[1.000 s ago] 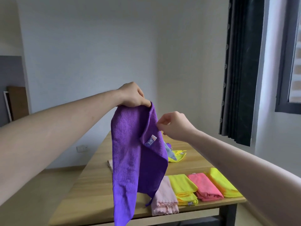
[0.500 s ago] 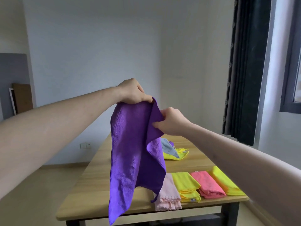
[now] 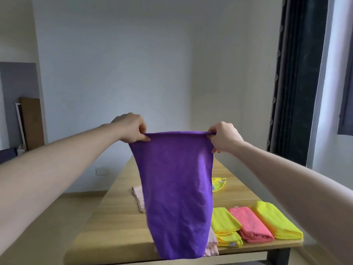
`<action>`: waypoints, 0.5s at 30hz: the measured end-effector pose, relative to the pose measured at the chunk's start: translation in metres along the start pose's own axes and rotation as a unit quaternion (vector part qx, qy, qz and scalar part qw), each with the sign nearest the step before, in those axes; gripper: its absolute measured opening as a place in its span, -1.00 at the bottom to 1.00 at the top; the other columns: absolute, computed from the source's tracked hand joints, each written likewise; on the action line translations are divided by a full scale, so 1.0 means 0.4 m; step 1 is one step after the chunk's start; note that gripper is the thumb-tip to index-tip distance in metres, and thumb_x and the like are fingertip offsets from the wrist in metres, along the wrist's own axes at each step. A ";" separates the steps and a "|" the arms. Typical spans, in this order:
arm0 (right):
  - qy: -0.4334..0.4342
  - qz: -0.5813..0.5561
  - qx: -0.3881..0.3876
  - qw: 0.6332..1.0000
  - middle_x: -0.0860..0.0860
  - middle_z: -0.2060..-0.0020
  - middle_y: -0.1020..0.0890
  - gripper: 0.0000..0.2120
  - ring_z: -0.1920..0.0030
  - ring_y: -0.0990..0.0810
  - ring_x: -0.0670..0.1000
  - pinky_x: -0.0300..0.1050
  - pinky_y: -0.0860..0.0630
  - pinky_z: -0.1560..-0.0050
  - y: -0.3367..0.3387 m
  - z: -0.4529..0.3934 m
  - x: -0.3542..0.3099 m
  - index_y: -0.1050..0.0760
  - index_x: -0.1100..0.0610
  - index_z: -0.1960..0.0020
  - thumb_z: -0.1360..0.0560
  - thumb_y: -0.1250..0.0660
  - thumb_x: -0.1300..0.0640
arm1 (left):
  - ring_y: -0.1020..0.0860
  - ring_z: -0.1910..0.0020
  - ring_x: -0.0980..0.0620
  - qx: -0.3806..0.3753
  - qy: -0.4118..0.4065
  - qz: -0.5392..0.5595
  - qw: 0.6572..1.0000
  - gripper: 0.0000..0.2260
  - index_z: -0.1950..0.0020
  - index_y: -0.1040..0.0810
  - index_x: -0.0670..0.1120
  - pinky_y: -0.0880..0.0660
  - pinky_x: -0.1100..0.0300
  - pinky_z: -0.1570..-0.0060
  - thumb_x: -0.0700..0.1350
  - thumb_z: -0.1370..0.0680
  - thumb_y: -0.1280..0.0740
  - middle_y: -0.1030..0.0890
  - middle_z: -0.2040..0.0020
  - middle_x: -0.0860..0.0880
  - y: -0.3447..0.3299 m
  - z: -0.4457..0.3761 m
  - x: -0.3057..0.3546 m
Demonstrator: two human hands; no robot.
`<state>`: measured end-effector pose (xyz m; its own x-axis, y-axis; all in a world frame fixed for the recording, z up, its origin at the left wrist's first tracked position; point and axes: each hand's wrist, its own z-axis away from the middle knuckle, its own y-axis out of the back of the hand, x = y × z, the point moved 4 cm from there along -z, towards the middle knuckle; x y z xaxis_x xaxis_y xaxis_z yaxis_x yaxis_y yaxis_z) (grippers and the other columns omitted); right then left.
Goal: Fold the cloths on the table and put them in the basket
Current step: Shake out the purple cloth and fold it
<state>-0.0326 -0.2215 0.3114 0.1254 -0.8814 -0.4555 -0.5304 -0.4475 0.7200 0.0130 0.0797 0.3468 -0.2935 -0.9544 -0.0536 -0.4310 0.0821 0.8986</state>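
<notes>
A: Hidden or cut off?
B: Held up at centre frame, purple cloth (image 3: pixel 176 192), screening the middle of the wooden table (image 3: pixel 114 222). Behind it, only edges of a pale pink cloth (image 3: pixel 138 197) showing at left and again at its lower right hem. Partly masked at centre right, a crumpled yellow cloth (image 3: pixel 218 184); blue patch beside it too small to identify. Cut off by the lower edge of the frame, the table's dark leg. No basket in view.

A: Fingers?
B: Left hand (image 3: pixel 131 129), centre left: fingers curled, thumb and forefinger pinching the upper left corner of the purple cloth. Right hand (image 3: pixel 224 137), centre right: fingers curled, gripping the upper right corner, bunched fabric beneath the thumb. Top hem stretched taut between the two hands; remainder hanging flat, lower edge level with the near table rim.

A: Labels or writing?
B: Small blue tag on the folded yellow cloth (image 3: pixel 226 229) at lower right, print illegible. Beside it, in a row toward the right: folded pink cloth (image 3: pixel 251 224), then second folded yellow cloth (image 3: pixel 277 219). Upper right, dark curtain (image 3: pixel 298 77).
</notes>
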 end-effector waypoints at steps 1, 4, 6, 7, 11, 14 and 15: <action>-0.008 -0.011 0.007 1.000 0.07 0.44 -0.67 -0.67 0.43 -0.69 0.09 -0.09 -0.67 0.28 0.006 -0.016 0.003 -0.63 0.04 0.13 -0.43 -0.14 0.33 | -0.58 0.12 0.00 0.004 0.012 0.005 1.000 -0.76 0.22 -0.62 0.07 -0.42 0.16 0.24 0.22 -0.47 -0.47 -0.63 0.20 0.09 -0.007 -0.010 -0.011; -0.027 -0.064 0.043 0.997 0.12 0.33 -0.69 -0.65 0.28 -0.71 0.19 0.06 -0.70 0.14 0.029 -0.064 0.024 -0.64 0.01 0.18 -0.31 -0.16 0.35 | -0.60 0.06 -0.03 0.043 0.049 0.056 0.996 -0.83 0.13 -0.64 0.09 -0.52 0.10 0.09 0.15 -0.54 -0.40 -0.65 0.10 0.09 -0.011 -0.038 -0.038; -0.028 -0.103 0.082 0.991 0.10 0.26 -0.69 -0.69 0.20 -0.70 0.18 0.00 -0.67 0.12 0.051 -0.089 0.035 -0.60 -0.04 0.26 -0.33 -0.22 0.33 | -0.65 0.18 0.03 0.104 0.063 0.124 0.985 -0.86 0.12 -0.62 0.08 -0.57 0.08 0.05 0.09 -0.58 -0.36 -0.68 0.12 0.09 0.009 -0.051 -0.038; -0.022 -0.113 0.102 0.988 0.08 0.23 -0.68 -0.71 0.17 -0.67 0.17 -0.09 -0.62 0.15 0.061 -0.094 0.037 -0.59 -0.04 0.25 -0.37 -0.25 0.32 | -0.67 0.25 0.08 0.137 0.063 0.163 0.975 -0.86 0.12 -0.61 0.08 -0.58 0.09 0.06 0.06 -0.59 -0.35 -0.69 0.16 0.10 0.021 -0.056 -0.036; 0.014 -0.133 0.145 0.980 0.00 0.24 -0.65 -0.77 0.18 -0.59 0.08 -0.26 -0.42 0.33 0.093 -0.091 0.039 -0.62 0.02 0.15 -0.44 -0.23 0.27 | -0.68 0.13 0.10 0.213 0.039 0.263 0.940 -0.89 0.07 -0.63 0.04 -0.52 0.16 0.09 -0.01 -0.62 -0.34 -0.69 0.19 0.12 0.067 -0.063 -0.017; 0.023 -0.141 0.142 0.979 0.02 0.29 -0.68 -0.81 0.19 -0.64 0.09 -0.21 -0.49 0.31 0.104 -0.058 0.052 -0.61 0.06 0.19 -0.44 -0.23 0.21 | -0.65 0.02 0.02 0.202 0.017 0.287 0.936 -0.87 0.03 -0.65 0.01 -0.55 0.08 -0.04 0.01 -0.62 -0.35 -0.70 0.08 0.08 0.075 -0.041 -0.008; 0.023 -0.145 0.137 0.979 0.04 0.31 -0.68 -0.82 0.19 -0.65 0.11 -0.15 -0.53 0.28 0.107 -0.043 0.061 -0.61 0.07 0.21 -0.44 -0.24 0.19 | -0.65 0.02 0.00 0.191 0.011 0.291 0.937 -0.87 0.02 -0.65 -0.01 -0.55 0.08 -0.04 0.00 -0.62 -0.35 -0.70 0.07 0.07 0.073 -0.026 -0.005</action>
<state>-0.0379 -0.2648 0.3401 0.3394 -0.7313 -0.5916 -0.6714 -0.6288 0.3921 0.0098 0.0810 0.3775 -0.5575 -0.7214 0.4109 -0.4782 0.6836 0.5513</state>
